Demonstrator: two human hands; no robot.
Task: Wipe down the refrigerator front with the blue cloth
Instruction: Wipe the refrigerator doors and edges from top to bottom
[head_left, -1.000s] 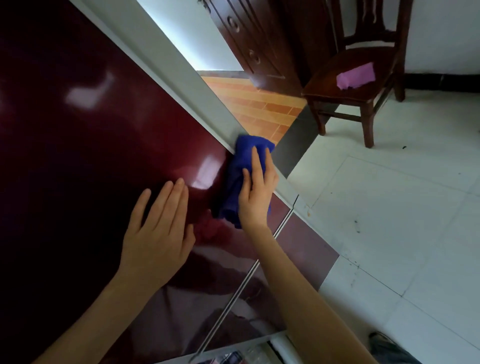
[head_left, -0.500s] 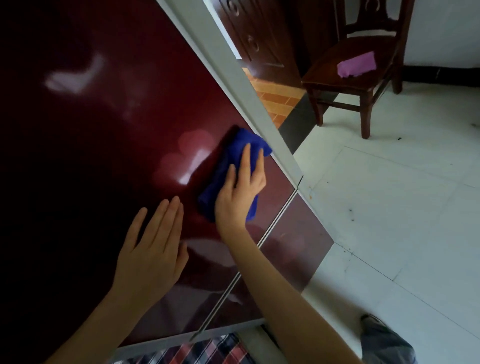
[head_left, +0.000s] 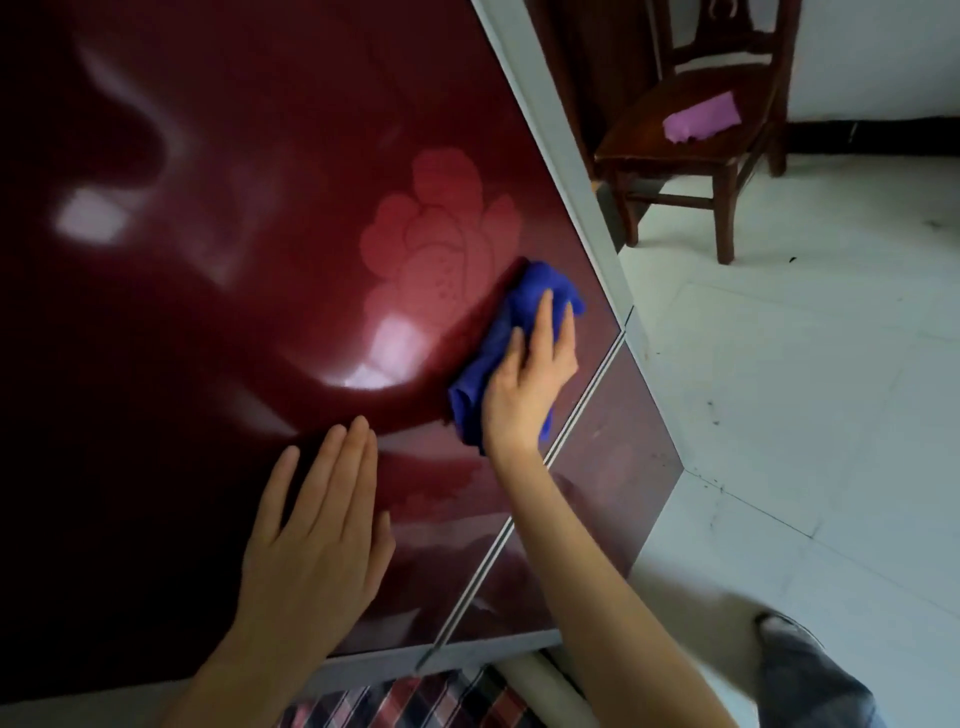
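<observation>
The refrigerator front is a glossy dark red door with a pale flower print and a grey edge on its right. My right hand presses the blue cloth flat against the door, just right of the flower and near the seam to the lower panel. Its fingers lie straight over the cloth. My left hand rests flat on the door lower down, fingers together and pointing up, holding nothing.
A dark wooden chair with a pink cloth on its seat stands at the upper right on the white tile floor. My shoe shows at the bottom right. Plaid fabric shows below the door.
My right hand has slid the blue cloth down and left from the door's right edge onto the red panel. The view has shifted, showing the flower print. My left hand stays pressed on the door.
</observation>
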